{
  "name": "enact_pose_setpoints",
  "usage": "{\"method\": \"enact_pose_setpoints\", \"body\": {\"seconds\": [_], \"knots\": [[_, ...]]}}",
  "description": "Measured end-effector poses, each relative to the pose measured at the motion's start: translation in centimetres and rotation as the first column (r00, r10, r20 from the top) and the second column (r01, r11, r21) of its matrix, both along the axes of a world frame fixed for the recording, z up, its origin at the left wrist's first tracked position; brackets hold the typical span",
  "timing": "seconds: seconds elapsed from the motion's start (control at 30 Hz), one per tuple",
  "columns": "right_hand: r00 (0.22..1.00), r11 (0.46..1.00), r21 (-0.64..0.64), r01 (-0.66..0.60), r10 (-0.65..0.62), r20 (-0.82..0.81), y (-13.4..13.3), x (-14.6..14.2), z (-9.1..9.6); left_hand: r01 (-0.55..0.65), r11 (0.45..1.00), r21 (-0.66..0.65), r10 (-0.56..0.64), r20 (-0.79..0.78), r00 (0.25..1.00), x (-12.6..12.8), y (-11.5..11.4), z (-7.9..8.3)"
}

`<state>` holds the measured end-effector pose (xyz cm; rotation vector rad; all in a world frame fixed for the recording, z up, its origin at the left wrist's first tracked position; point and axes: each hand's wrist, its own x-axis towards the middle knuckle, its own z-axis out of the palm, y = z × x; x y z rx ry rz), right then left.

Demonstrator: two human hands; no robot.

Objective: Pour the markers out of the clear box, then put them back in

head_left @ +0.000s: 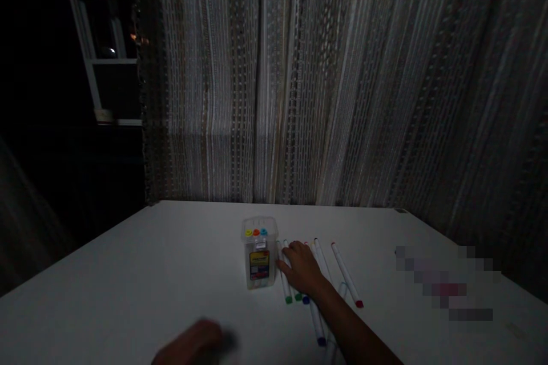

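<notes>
My right hand (301, 267) lies palm down on a row of white marker pens (346, 275) spread on the white table (141, 274), its fingers stretched out over them and reaching toward a clear plastic marker box (259, 252). The box stands upright just left of the hand, with three coloured caps showing on top. The pens have green, blue and red caps at their near ends. My left hand (192, 345) is a dark blur at the bottom edge, resting low on the table; its fingers do not show.
A patterned curtain (325, 80) hangs behind the table's far edge. A dark window or shelf frame (96, 57) is at the upper left. A blurred-out patch (445, 282) lies on the table at the right.
</notes>
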<state>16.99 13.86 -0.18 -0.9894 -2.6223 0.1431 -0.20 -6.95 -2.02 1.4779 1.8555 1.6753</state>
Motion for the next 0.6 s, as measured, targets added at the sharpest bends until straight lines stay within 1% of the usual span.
{"method": "enact_pose_setpoints", "body": {"seconds": [0.03, 0.07, 0.1, 0.13, 0.17, 0.2, 0.23, 0.27, 0.3, 0.33, 0.37, 0.4, 0.43, 0.53, 0.57, 0.6], "knots": [[1.000, 1.000, -0.002, 0.002, -0.002, -0.002, 0.0, 0.0, 0.0, -0.028, 0.999, 0.024, 0.028, 0.002, 1.000, -0.7, 0.1, 1.3], [1.000, 1.000, -0.005, 0.003, -0.003, -0.003, 0.0, 0.0, 0.0, -0.080, 0.996, 0.040, 0.079, 0.025, 0.997, -1.6, 0.5, 2.8], [1.000, 1.000, -0.008, 0.004, -0.004, -0.004, 0.0, 0.1, 0.0, -0.167, 0.981, 0.101, 0.158, 0.092, 0.983, -2.6, 1.4, 4.3], [1.000, 1.000, -0.012, 0.004, -0.004, -0.005, 0.0, 0.1, 0.1, -0.226, 0.963, 0.145, 0.196, 0.194, 0.961, -3.5, 2.6, 5.5], [1.000, 1.000, -0.016, 0.003, -0.003, -0.005, 0.0, 0.1, 0.1, -0.269, 0.946, 0.181, 0.205, 0.307, 0.929, -4.4, 4.0, 6.6], [1.000, 1.000, -0.019, 0.002, -0.002, -0.005, 0.0, 0.1, 0.1, -0.307, 0.925, 0.223, 0.186, 0.439, 0.879, -5.2, 5.5, 7.2], [1.000, 1.000, -0.021, 0.001, -0.001, -0.005, 0.0, 0.1, 0.1, -0.347, 0.910, 0.225, 0.157, 0.588, 0.793, -5.7, 7.1, 7.5], [1.000, 1.000, -0.021, 0.002, -0.002, -0.003, 0.0, 0.1, 0.1, -0.364, 0.913, 0.184, 0.122, 0.728, 0.674, -6.0, 8.5, 7.5], [1.000, 1.000, -0.023, 0.004, -0.004, -0.001, 0.0, 0.1, 0.2, -0.374, 0.920, 0.120, 0.107, 0.839, 0.533, -6.1, 9.7, 7.2], [1.000, 1.000, -0.025, 0.006, -0.006, 0.000, 0.0, 0.1, 0.2, -0.359, 0.930, 0.081, 0.111, 0.869, 0.483, -5.9, 10.6, 6.8], [1.000, 1.000, -0.028, 0.006, -0.006, 0.000, 0.0, 0.1, 0.2, -0.338, 0.939, 0.068, 0.104, 0.880, 0.464, -5.5, 11.4, 6.3], [1.000, 0.999, -0.032, 0.005, -0.005, 0.000, -0.1, 0.1, 0.3, -0.313, 0.947, 0.076, 0.084, 0.879, 0.469, -5.0, 12.0, 5.9], [1.000, 0.999, -0.036, 0.003, -0.003, 0.000, -0.1, 0.2, 0.3, -0.279, 0.954, 0.109, 0.049, 0.863, 0.504, -4.4, 12.5, 5.6], [1.000, 0.999, -0.038, 0.004, -0.004, -0.005, -0.2, 0.3, 0.4, -0.151, 0.952, 0.266, -0.091, 0.718, 0.690, -3.1, 13.3, 4.8], [1.000, 0.999, -0.038, 0.007, -0.007, -0.004, -0.3, 0.3, 0.5, -0.122, 0.947, 0.298, -0.116, 0.670, 0.734, -2.9, 13.5, 4.6], [1.000, 0.999, -0.038, 0.007, -0.007, -0.002, -0.3, 0.4, 0.5, -0.105, 0.944, 0.314, -0.128, 0.637, 0.760, -2.6, 13.6, 4.3]]}}
